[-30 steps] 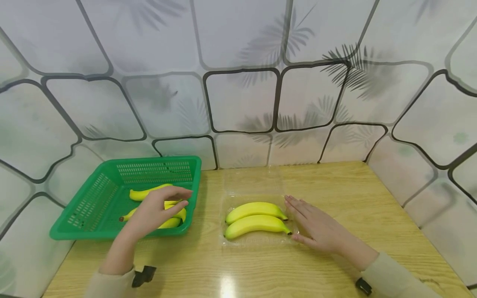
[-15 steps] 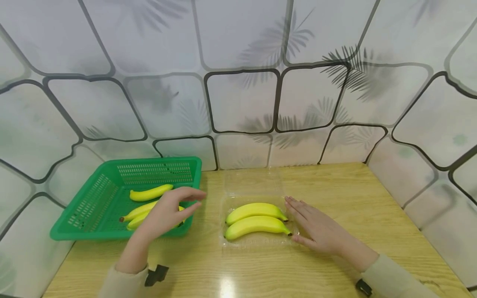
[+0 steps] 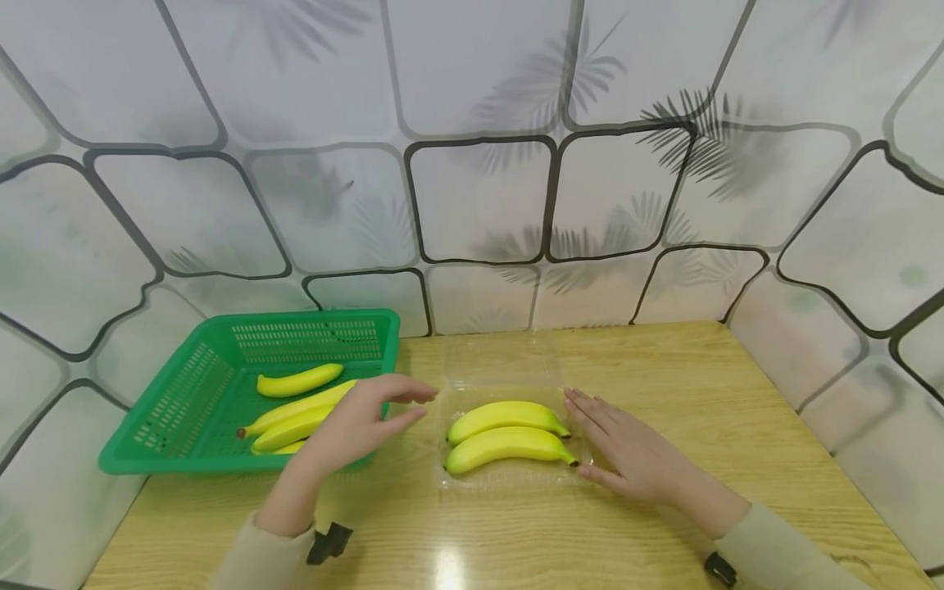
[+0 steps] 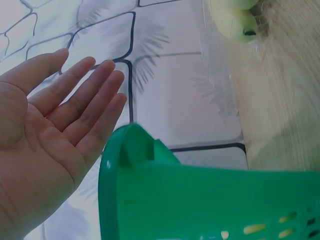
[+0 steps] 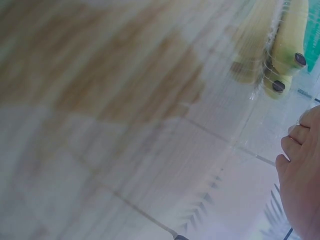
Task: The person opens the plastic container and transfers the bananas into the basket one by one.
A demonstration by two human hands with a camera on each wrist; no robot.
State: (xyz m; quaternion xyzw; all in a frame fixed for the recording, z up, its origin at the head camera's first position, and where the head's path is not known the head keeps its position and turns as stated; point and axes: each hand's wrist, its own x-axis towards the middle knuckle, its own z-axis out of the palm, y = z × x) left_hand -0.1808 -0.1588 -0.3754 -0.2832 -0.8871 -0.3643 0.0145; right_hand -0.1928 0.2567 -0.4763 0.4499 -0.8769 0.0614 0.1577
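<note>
Two yellow bananas [image 3: 509,449] lie side by side in a clear plastic clamshell box [image 3: 472,482], whose lid [image 3: 501,360] is folded back toward the wall. My right hand [image 3: 627,451] rests at the box's right edge with its fingers extended. My left hand [image 3: 361,422] hovers between the basket's right rim and the box, holding nothing. In the left wrist view, the left hand [image 4: 65,115] shows its bare palm and loosely straight fingers above the green basket [image 4: 200,195]. The right wrist view catches part of the right hand [image 5: 302,170] near the banana tips [image 5: 287,75].
A green plastic basket [image 3: 184,410] with slotted walls stands on the left of the wooden table [image 3: 664,360]. Several bananas [image 3: 298,382] lie inside it, some partly hidden by my left hand. A patterned wall [image 3: 479,197] closes off the back and sides.
My left hand has moved right, from over the basket toward the clear box, uncovering more bananas in the basket. My right hand and the boxed bananas have stayed in place.
</note>
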